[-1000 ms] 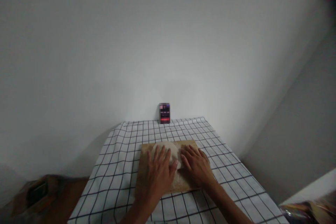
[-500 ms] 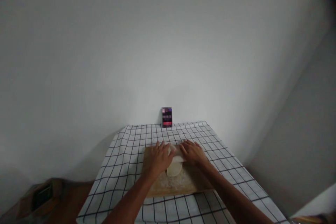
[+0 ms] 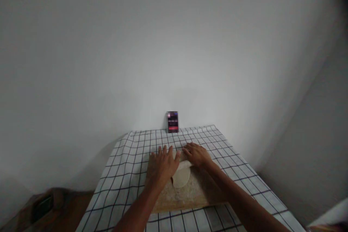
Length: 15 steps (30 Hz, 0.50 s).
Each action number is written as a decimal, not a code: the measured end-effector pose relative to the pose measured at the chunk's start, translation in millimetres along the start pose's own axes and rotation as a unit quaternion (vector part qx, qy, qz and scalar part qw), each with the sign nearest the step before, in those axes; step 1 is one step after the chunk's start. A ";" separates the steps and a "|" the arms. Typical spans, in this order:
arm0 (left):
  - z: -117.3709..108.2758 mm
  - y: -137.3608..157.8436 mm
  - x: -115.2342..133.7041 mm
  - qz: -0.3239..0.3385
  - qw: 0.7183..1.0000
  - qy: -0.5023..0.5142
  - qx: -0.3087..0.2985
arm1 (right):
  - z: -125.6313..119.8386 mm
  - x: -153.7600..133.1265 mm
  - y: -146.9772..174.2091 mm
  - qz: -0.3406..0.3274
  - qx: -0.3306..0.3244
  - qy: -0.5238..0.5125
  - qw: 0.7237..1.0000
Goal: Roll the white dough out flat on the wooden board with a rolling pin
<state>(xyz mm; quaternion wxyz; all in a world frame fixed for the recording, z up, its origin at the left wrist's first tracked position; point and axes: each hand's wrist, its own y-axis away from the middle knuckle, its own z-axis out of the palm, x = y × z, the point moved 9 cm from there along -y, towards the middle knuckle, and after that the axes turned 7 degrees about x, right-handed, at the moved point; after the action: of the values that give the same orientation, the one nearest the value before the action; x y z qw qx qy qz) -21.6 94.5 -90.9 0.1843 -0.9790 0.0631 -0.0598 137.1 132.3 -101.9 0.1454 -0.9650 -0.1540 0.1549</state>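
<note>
A flat round of pale dough (image 3: pixel 181 178) lies on a floured wooden board (image 3: pixel 187 199). Across its far part runs a pale bar that looks like a rolling pin (image 3: pixel 185 164), its ends covered by my palms. My left hand (image 3: pixel 164 165) rests over the left end with fingers stretched forward and spread. Over the right end lies my right hand (image 3: pixel 198 155), fingers extended and closer together, not wrapped round the bar. The dough's far edge is partly hidden behind the bar and hands.
A white tablecloth with dark grid lines (image 3: pixel 122 174) covers the table under the board. At the back, a small dark pixelated panel (image 3: pixel 173 121) stands against the white wall (image 3: pixel 174 50). Low on the left sits a brownish box-like thing (image 3: pixel 42 206), blurred.
The view has shifted slightly, and the board's near edge appears lower. Both hands have stayed over the bar; the left fingers are spread wider, and more of the dough shows in front.
</note>
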 end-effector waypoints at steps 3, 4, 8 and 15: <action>-2.9 10.5 8.9 0.007 1.000 0.008 0.007 | -1.6 0.4 23.4 0.006 0.009 0.011 1.000; -5.7 15.1 12.4 0.016 1.000 0.011 0.016 | -3.2 -0.4 32.4 0.009 0.017 0.015 1.000; -15.2 42.9 24.1 0.052 0.997 0.023 0.050 | -14.1 -6.8 72.7 0.014 0.072 0.029 0.997; -17.7 108.3 37.2 0.094 0.990 0.080 0.070 | -24.1 -15.0 129.0 -0.015 0.096 -0.052 0.994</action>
<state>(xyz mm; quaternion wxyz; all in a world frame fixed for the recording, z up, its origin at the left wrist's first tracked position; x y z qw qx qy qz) 1.5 -17.2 -110.9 0.2515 -0.9456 0.1647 -0.1242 164.4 4.1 -118.5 0.2317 -0.9347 -0.1604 0.2167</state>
